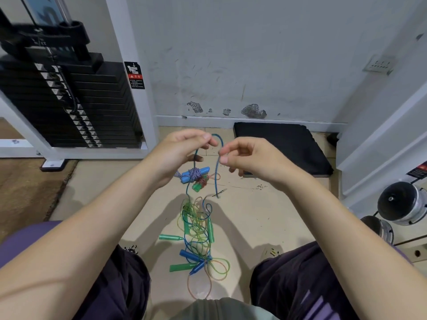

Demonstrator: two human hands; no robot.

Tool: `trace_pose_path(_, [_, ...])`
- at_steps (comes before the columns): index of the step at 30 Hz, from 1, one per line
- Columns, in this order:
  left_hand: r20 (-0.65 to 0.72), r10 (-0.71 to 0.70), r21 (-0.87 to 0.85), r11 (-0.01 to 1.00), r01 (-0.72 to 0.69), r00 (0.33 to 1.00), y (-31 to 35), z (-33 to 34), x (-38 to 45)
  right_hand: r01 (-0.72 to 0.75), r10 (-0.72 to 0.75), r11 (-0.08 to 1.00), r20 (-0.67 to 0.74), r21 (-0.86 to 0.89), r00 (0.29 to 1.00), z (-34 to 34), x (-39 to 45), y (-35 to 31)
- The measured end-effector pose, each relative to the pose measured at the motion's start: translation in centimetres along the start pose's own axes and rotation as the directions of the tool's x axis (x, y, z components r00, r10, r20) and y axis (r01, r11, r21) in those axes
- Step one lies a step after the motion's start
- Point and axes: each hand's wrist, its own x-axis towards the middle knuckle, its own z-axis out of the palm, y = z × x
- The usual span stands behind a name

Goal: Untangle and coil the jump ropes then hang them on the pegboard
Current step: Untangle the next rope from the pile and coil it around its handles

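My left hand (184,146) and right hand (242,155) each pinch blue rope (217,167), loop arched between, lifting it free of tangled jump ropes (198,229) on floor (249,215).

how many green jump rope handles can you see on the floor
4 clearly: one lying crosswise at the pile's left, two upright along its left and right sides, one at the bottom left. A smaller green piece sits by the light blue handle. The tangle may hide more.

Four green handles (171,237), three blue handles (195,174).
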Motion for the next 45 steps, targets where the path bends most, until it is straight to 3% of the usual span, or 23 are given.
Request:
trace_pose_path(5, [0.091, -0.031, 0.064, 0.998, 0.025, 0.995, -0.1, 0.6, -0.1, 0.072, -0.064, 0.997, -0.184, 0.037, 0.981, 1.0, 0.2, -0.5])
trace_pose_path(10, [0.090, -0.045, 0.052, 0.998, 0.041, 0.995, -0.7, 0.3, 0.2, 0.088, -0.086, 0.996, -0.106, 0.022, 0.991, 0.5, 0.0, -0.6])
trace_pose_path(20, [0.260, -0.076, -0.076, 0.992, 0.099, 0.963, -1.1, 1.4, 0.0, 0.078, -0.078, 0.995, 0.004, 0.067, 0.997, 0.6, -0.6, -1.1])
trace_pose_path(22, [0.296, -0.119, -0.029, 0.991, 0.134, 0.948, -1.1, 1.4, -0.2, 0.109, -0.107, 0.986, -0.026, 0.123, 0.994, 0.3, -0.6, -0.9])
trace_pose_path(25, [0.359, -0.197, 0.193, 0.972, 0.134, 0.912, -1.5, 1.2, -0.3, 0.119, -0.105, 0.982, -0.096, 0.147, 0.990, -0.3, -0.6, -0.6])
trace_pose_path(29, [0.238, -0.271, 0.444, 0.885, 0.144, 0.933, -1.9, -0.3, 0.3, 0.066, -0.021, 0.989, -0.319, 0.131, 0.947, -1.3, -0.3, 0.1])
trace_pose_path(33, [0.080, -0.383, 0.689, 0.689, 0.227, 0.920, -3.2, -1.7, 0.7, 0.021, 0.055, 0.987, -0.463, 0.157, 0.885, -2.4, -0.1, 0.6])
trace_pose_path(35, [0.038, -0.340, 0.663, 0.712, 0.231, 0.940, -3.5, -1.4, 0.8, -0.013, 0.058, 0.996, -0.514, 0.091, 0.856, -2.5, 0.1, 0.9])
trace_pose_path(38, [0.007, -0.249, 0.501, 0.839, 0.212, 0.969, -2.9, -0.4, 0.7, -0.039, -0.021, 0.995, -0.564, -0.095, 0.825, -2.1, 0.1, 0.9])
trace_pose_path(41, [0.121, -0.258, 0.364, 0.910, 0.199, 0.959, -1.6, 0.9, 0.1, 0.110, -0.177, 0.977, -0.401, -0.185, 0.899, -1.0, -0.2, 0.4])
trace_pose_path(43, [0.208, -0.274, 0.330, 0.923, 0.196, 0.939, -0.8, 1.7, -0.2, 0.141, -0.157, 0.985, -0.174, -0.098, 0.972, 0.0, -0.5, 0.5])
trace_pose_path(45, [0.265, -0.284, 0.307, 0.931, 0.199, 0.921, -0.2, 1.9, -0.5, 0.082, -0.080, 0.996, 0.044, -0.032, 0.996, 0.8, -0.7, 0.6])
